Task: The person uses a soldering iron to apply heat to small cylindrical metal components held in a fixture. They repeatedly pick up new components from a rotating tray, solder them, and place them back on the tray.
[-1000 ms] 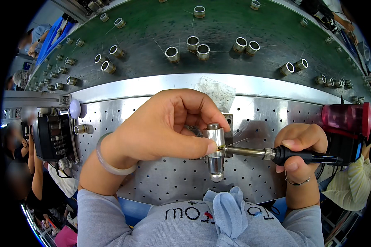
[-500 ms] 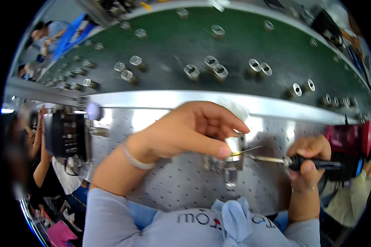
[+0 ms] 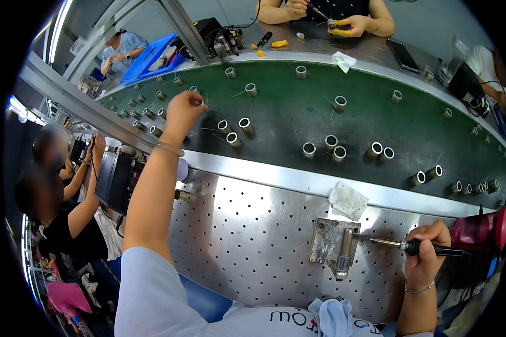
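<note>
My left hand (image 3: pixel 184 115) is stretched out over the green conveyor belt (image 3: pixel 287 121). Its fingers are curled together, and what they hold, if anything, is hidden. Just beyond them stands a short metal tube (image 3: pixel 194 89). My right hand (image 3: pixel 424 255) grips a soldering iron (image 3: pixel 413 247) by its black handle, the tip pointing left. Near that tip lies a worn square metal plate (image 3: pixel 323 241) with a shiny cylindrical holder (image 3: pixel 344 253) on it. The tip is apart from the holder.
Several metal tubes with thin wires stand on the belt. A crumpled white cloth (image 3: pixel 348 200) lies behind the plate. A dark red container (image 3: pixel 480 231) is at the right, a black box (image 3: pixel 115 180) at the left. Across the belt, a co-worker's hands (image 3: pixel 348 26) work on a part.
My left hand has moved from the holder, where it held a metal tube with a wire, to the far left over the belt. The right hand still holds the soldering iron. My view has shifted.
</note>
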Demonstrator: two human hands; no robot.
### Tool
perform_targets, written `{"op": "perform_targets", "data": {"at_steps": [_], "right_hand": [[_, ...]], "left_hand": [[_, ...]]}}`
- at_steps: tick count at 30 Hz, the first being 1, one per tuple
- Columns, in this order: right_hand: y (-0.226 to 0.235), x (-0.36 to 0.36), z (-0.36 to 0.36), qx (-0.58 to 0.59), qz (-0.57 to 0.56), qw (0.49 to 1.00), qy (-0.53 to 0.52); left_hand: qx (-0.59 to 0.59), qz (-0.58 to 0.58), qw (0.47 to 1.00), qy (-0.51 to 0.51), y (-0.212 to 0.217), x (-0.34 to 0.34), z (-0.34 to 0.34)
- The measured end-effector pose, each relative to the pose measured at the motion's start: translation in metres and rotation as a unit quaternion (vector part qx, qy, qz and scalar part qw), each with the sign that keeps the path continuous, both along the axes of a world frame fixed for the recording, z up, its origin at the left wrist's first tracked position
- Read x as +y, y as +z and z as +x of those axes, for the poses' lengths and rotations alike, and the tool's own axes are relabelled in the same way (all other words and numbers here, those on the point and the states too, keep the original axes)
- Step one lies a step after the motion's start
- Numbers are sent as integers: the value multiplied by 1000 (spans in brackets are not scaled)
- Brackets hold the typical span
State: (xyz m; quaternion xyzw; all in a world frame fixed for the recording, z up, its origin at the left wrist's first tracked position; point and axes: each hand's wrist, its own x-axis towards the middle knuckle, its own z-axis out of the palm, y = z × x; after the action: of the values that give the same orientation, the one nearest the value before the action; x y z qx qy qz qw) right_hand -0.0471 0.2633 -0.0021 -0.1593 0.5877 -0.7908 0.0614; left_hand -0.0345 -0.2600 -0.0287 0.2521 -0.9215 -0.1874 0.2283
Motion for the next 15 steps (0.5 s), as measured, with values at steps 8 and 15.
{"op": "perform_targets", "data": {"at_steps": [8,15], "right_hand": [[0,6,1,-45,23,999,-9],[3,4,2,-40,-3,999,-8]], "left_hand": [[-21,111,975,-190,17,53,19],[129,123,974,-138,48,105,23]]}}
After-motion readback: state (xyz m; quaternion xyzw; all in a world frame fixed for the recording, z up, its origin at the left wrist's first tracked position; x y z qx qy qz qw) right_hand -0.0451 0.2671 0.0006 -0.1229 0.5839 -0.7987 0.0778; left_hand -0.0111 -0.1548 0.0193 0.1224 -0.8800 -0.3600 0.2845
